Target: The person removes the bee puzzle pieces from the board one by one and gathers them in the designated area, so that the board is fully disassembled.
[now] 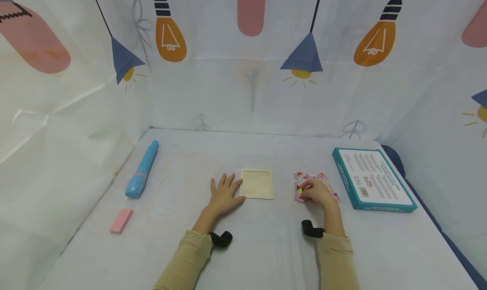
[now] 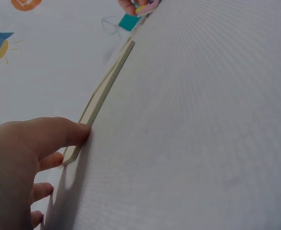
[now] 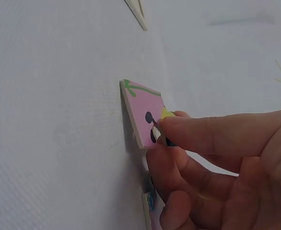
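A square, pale wooden puzzle tray [image 1: 257, 184] with a raised border lies flat at the middle of the table. My left hand [image 1: 224, 197] has its fingers spread, with the thumb and index finger touching the tray's left side; the left wrist view shows the thumb [image 2: 66, 133] along its near edge. To the right of the tray, my right hand [image 1: 318, 193] pinches a pink puzzle piece [image 3: 139, 110] with green and black printing between thumb and fingers. More pink printed puzzle pieces [image 1: 323, 178] lie under and behind that hand, partly hidden by it.
A teal and white box [image 1: 374, 179] lies at the right edge. On the left are a blue pen-like object [image 1: 142, 170] and a pink block [image 1: 121, 221]. A printed white curtain [image 1: 228, 91] closes off the back and sides.
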`<state>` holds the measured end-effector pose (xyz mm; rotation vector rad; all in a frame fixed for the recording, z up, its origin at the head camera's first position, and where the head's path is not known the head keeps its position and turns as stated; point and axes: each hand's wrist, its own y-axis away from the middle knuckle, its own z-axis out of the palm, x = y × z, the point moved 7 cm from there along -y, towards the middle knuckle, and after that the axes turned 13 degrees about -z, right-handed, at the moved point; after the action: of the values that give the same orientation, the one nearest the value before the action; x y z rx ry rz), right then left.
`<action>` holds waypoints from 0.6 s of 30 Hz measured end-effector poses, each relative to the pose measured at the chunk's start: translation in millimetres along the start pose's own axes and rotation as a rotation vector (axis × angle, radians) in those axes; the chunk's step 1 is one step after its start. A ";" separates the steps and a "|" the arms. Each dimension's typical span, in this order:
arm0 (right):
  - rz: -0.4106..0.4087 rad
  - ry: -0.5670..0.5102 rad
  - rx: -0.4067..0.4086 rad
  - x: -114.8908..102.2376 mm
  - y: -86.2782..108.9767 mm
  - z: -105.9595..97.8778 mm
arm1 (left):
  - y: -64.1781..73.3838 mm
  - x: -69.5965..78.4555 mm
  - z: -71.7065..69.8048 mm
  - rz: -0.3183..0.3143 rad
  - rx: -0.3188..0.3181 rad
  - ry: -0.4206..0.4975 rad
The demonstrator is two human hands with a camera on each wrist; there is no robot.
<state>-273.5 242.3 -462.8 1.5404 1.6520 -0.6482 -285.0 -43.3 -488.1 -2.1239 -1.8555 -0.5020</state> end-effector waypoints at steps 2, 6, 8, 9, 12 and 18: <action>-0.002 0.035 0.003 -0.3 -0.7 0.2 | -0.4 0.0 -0.1 0.002 0.002 -0.005; 0.005 0.062 0.020 0.4 -2.9 1.0 | -0.8 0.2 -0.7 0.002 0.001 -0.010; 0.012 0.070 0.025 0.9 -3.7 1.4 | -0.4 0.1 -1.6 0.000 0.002 -0.010; 0.018 0.073 0.028 0.9 -3.9 1.4 | -0.4 -0.1 -1.7 -0.002 0.003 -0.010; 0.015 0.087 0.029 1.5 -3.0 0.9 | -0.2 0.0 -1.4 -0.006 -0.004 -0.009; 0.006 0.113 0.049 1.5 -0.9 -3.7 | -1.2 0.3 -0.5 -0.001 -0.008 -0.015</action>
<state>-275.0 246.0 -462.0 1.6429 1.7251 -0.6126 -286.2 -43.1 -487.5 -2.1383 -1.8653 -0.4961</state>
